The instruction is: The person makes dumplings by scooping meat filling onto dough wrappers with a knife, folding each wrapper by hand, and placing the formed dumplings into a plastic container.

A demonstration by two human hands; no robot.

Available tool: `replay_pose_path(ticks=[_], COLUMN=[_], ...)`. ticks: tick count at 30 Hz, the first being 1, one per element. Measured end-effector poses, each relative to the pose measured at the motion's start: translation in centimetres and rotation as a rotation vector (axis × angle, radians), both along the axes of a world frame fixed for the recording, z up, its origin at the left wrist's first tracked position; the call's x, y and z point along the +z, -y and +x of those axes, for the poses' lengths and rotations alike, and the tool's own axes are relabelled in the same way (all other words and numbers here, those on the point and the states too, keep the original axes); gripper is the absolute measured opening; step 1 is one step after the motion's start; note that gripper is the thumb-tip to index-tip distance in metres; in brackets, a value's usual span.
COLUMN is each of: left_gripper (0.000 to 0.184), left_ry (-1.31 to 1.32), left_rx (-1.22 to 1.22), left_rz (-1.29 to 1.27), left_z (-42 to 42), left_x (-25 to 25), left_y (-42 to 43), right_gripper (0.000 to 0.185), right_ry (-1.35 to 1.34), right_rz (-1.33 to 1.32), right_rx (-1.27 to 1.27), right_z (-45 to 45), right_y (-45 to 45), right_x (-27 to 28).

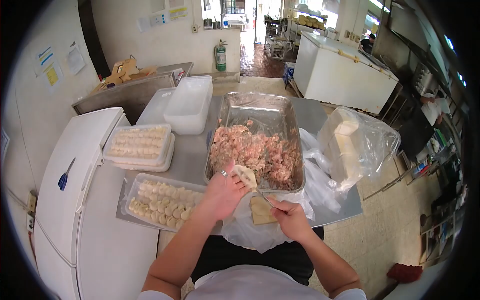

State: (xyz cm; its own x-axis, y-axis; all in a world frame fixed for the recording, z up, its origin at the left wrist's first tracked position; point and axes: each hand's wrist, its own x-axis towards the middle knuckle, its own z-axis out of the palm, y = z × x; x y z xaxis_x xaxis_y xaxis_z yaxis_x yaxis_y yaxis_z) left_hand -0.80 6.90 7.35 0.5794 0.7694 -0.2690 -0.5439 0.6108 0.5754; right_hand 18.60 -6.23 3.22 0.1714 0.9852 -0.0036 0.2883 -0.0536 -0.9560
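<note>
My left hand holds a pale dumpling wrapper on its fingers, with a bit of filling on it. In my right hand is a thin metal utensil, its tip hidden at the wrapper's edge. Whether it is a spoon or a spatula I cannot tell. A small stack of wrappers lies on a plastic bag between my hands. Just beyond them stands a deep metal tray holding pink minced meat filling. Left of my left forearm, a plastic container holds rows of folded dumplings.
Two stacked containers of dumplings and a white plastic tub stand at the table's left. Bagged wrapper stacks lie at its right edge. A white freezer with blue-handled scissors adjoins on the left.
</note>
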Motion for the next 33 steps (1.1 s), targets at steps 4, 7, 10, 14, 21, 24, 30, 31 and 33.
replay_pose_path(ticks=[4,7,10,14,21,24,30,31,33], left_gripper=[0.042,0.030,0.029,0.029,0.033,0.034,0.039,0.040,0.036], left_ry=[-0.586,-0.959,-1.168,-0.921,-0.850,-0.739,-0.691,-0.739,-0.791], left_rx=[-0.031,-0.301,-0.290,-0.082,-0.115,-0.113,-0.201,-0.200,-0.185], left_rz=[0.409,0.826,0.902,1.199,1.238,1.164,1.045,1.087,1.173], left_z=[-2.3,-2.9,-2.0,-2.6,-2.9,-2.8,-1.1,-1.0,-1.2], left_x=[1.2,1.0,3.1,1.0,1.7,1.5,0.4,0.4,0.7], left_y=[-0.3,-0.7,0.1,-0.4,0.6,1.3,3.8,4.0,4.2], right_gripper=[0.028,0.030,0.036,0.043,0.045,0.033,0.015,0.015,0.007], right_ry=[-0.532,-0.169,0.311,0.674,0.798,0.537,-0.281,-0.369,-0.255], right_rz=[-0.305,-0.069,0.301,0.348,0.286,0.183,-0.053,0.004,-0.049], right_rx=[0.006,0.044,0.096,0.073,0.071,-0.013,0.051,0.056,0.059], right_z=[-0.1,-0.4,-0.7,-0.9,2.7,2.9,-1.4,-1.8,-1.6], right_y=[0.2,0.3,0.5,1.0,2.9,2.7,0.2,-0.1,-0.4], right_x=[1.9,1.6,2.8,5.8,10.5,9.2,3.9,3.5,3.8])
